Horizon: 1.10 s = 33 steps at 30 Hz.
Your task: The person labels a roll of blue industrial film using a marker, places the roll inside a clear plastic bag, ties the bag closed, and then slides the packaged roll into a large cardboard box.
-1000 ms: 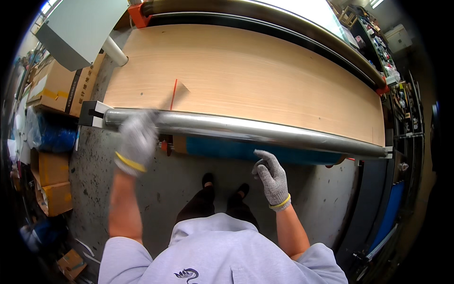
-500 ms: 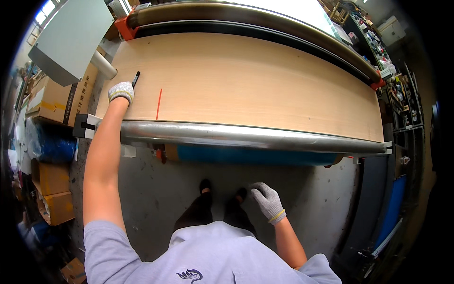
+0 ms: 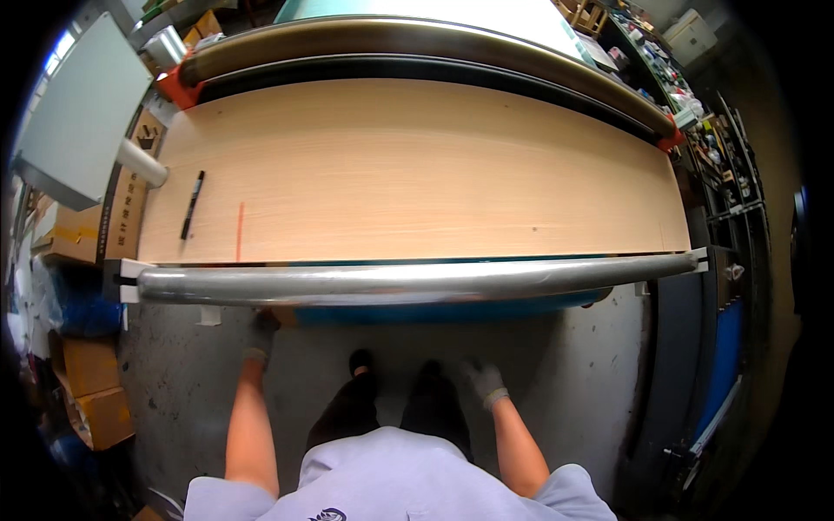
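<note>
My left hand (image 3: 260, 337), in a grey knitted glove, is low beneath the silver roller (image 3: 417, 282). It is at the left end of the blue roll (image 3: 434, 314), by a dark reddish part. Shade and blur hide its fingers, so its grip is unclear. Over the floor at the right hangs my gloved right hand (image 3: 484, 382), somewhat blurred, with fingers loosely apart and nothing visible in them. A black marker pen (image 3: 193, 206) lies on the pale wooden board (image 3: 391, 174), left of a red line (image 3: 241, 232).
Behind the board runs a brown roller (image 3: 417, 39) between red end brackets. A grey box on a post (image 3: 82, 113) stands at the left, above cardboard cartons (image 3: 74, 230). Crowded shelves (image 3: 730, 156) line the right side, with dark panels below.
My left hand has let go of the marker pen, leaving it on the board, and has come down below the silver roller. My right hand stays low, shifted slightly. The view has moved.
</note>
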Each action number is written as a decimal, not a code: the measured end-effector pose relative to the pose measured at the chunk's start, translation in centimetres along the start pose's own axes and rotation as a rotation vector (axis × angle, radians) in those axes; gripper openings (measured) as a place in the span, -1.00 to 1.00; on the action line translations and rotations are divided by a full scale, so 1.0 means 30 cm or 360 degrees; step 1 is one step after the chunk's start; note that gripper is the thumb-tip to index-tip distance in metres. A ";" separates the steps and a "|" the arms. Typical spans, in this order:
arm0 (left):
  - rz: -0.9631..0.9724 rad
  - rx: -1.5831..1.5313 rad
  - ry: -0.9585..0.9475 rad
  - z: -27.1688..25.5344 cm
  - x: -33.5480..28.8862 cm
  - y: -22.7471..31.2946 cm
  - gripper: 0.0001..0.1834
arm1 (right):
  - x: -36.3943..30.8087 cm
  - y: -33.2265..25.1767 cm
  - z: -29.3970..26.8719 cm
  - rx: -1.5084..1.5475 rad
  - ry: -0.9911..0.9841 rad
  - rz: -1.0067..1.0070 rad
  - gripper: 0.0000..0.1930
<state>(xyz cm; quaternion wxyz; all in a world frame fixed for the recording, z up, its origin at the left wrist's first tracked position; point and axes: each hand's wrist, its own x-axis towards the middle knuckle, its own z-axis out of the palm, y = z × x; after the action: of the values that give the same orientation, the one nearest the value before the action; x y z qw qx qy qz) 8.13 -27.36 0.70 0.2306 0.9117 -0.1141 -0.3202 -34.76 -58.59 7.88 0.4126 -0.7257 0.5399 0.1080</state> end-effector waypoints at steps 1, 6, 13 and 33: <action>-0.0396 -0.0605 0.0092 0.019 0.049 0.064 -0.62 | 0.063 0.091 -0.028 -0.0150 0.0007 0.0147 -0.45; -0.0629 -0.1164 0.0401 0.084 0.267 0.263 -0.54 | 0.492 0.730 -0.241 -0.0518 0.0473 0.0341 -0.39; -0.0715 -0.1172 0.0686 0.122 0.206 0.253 -0.42 | 0.874 0.975 -0.867 -0.0145 0.0999 0.0696 -0.37; -0.1423 -0.1224 0.0732 0.857 -0.661 0.383 -0.29 | 0.945 1.648 -1.404 0.0925 0.0525 0.0398 -0.31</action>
<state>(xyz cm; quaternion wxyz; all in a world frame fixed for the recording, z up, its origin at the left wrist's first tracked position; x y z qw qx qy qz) -24.18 -39.21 -0.82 0.4043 0.7688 0.4535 -0.1996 -78.90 -112.21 -6.23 0.4927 -0.5139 0.6921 -0.1190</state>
